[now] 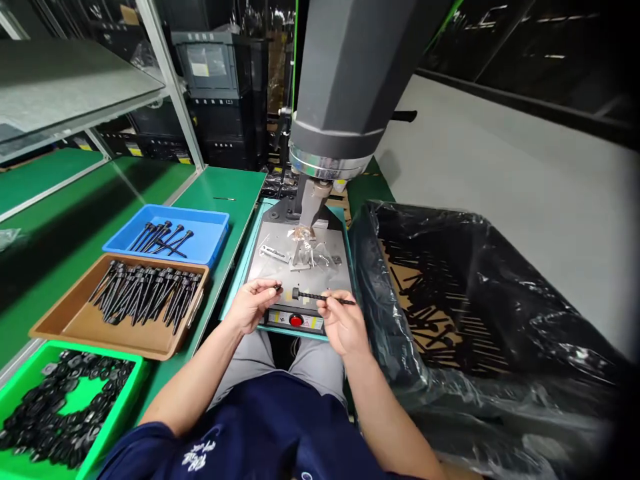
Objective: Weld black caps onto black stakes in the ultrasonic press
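My left hand point(253, 305) pinches a small black part point(277, 287) between thumb and fingertips, just in front of the machine's metal plate. Its exact shape is too small to make out. Across from it, my right hand point(343, 323) grips a black rod with a wider round head point(311, 296). The rod lies nearly level, its head pointing left toward the small part, and the two stay apart. Beyond both hands, a clear fixture point(306, 255) sits on the metal plate point(327, 238) beneath the tapered horn point(314, 202) of a large grey press machine point(345, 73).
At left on the green bench stand a blue tray point(215, 250) and a brown tray point(160, 350) of headed black rods, plus a green tray point(131, 387) of small black parts. A red button point(296, 321) faces me. At right, a plastic-lined box point(400, 327) holds many rods.
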### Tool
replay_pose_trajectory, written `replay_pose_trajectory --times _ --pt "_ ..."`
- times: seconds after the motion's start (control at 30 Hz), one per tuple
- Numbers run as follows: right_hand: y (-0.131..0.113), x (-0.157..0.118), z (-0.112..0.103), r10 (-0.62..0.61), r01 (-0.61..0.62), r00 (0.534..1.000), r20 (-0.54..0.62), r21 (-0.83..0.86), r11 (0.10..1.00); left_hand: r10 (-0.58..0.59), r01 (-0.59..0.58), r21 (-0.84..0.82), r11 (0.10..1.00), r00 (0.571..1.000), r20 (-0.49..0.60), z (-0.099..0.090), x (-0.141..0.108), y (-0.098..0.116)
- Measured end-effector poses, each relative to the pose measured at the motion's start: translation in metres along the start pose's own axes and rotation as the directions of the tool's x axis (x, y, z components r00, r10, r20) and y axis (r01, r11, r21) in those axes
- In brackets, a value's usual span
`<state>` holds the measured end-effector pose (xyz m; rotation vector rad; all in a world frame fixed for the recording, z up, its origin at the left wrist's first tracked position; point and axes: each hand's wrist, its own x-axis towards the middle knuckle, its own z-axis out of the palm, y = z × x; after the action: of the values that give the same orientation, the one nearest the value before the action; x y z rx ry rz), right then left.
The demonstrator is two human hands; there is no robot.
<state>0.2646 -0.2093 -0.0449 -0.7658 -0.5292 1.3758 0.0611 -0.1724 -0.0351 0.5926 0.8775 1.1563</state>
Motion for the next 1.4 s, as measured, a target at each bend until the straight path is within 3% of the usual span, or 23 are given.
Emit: replay_pose_trajectory --times 0.3,0.4,0.5,0.57,0.67,0.9,1.07,1.23,1.3,1.4 --pt "0.056 0.000 0.001 0.265 -0.222 0.955 -0.130 0.276 0.935 0.178 -0.177 -0.050 0.983 0.984 0.005 0.005 0.003 -0.021" --pt "0.065 -0.004 -0.004 0.360 -0.315 0.926 -0.116 0.287 0.905 0.233 -0.233 -0.011 0.972 0.972 0.013 0.004 0.005 -0.023" --pt "0.072 -0.011 -0.007 0.410 -0.396 0.911 -0.048 0.178 0.901 0.257 -0.258 0.053 0.965 0.966 0.027 0.001 0.007 -0.023" --pt "0.075 -0.015 -0.009 0.339 -0.339 0.940 -0.036 0.012 0.941 0.250 -0.255 0.112 0.961 0.967 0.056 -0.002 0.008 -0.022" --pt "0.081 -0.019 -0.015 0.128 -0.135 0.991 -0.044 -0.265 0.955 0.263 -0.277 0.207 0.938 0.960 0.094 -0.007 0.009 -0.022" --pt "0.088 -0.024 -0.031 -0.209 0.156 0.978 -0.003 -0.655 0.739 0.253 -0.315 0.347 0.883 0.944 0.213 -0.014 0.009 -0.015" --pt "0.088 -0.028 -0.031 -0.077 0.076 0.997 0.022 -0.571 0.818 0.256 -0.365 0.420 0.831 0.921 0.293 -0.014 0.009 -0.008" --pt "0.080 -0.032 -0.033 -0.290 0.240 0.955 0.060 -0.731 0.639 0.200 -0.321 0.408 0.854 0.929 0.312 -0.016 0.011 -0.008" --pt "0.079 -0.033 -0.035 -0.208 0.191 0.976 0.056 -0.677 0.711 0.186 -0.305 0.418 0.856 0.935 0.303 -0.017 0.010 -0.009" --pt "0.080 -0.034 -0.037 0.006 0.010 0.999 0.031 -0.492 0.871 0.155 -0.280 0.443 0.852 0.942 0.298 -0.018 0.009 -0.008"
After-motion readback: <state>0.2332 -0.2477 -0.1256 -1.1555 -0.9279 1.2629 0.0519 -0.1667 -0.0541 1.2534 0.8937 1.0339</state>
